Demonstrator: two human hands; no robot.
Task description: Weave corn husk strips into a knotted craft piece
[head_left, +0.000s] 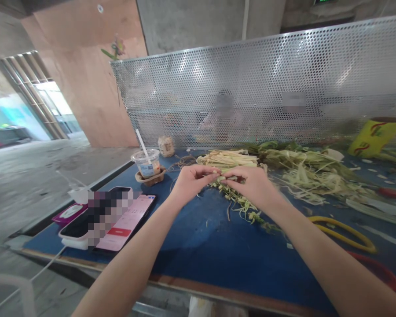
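Observation:
My left hand and my right hand meet above the middle of the blue table. Thumb and fingers of each are pinched together on a small pale-green plant strip, partly hidden by the fingertips. Just beyond my fingers lies a bundle of pale yellow-green husk strips. Below and to the right of the hands, a trail of short green plant bits runs across the tabletop. A larger heap of dried, leafy husks spreads to the right of my right hand.
Two phones, one with a lit pink screen, lie at left beside a purple box. A plastic cup with a straw sits in a cardboard holder. Yellow-handled scissors and a yellow roll are right. A perforated metal screen stands behind.

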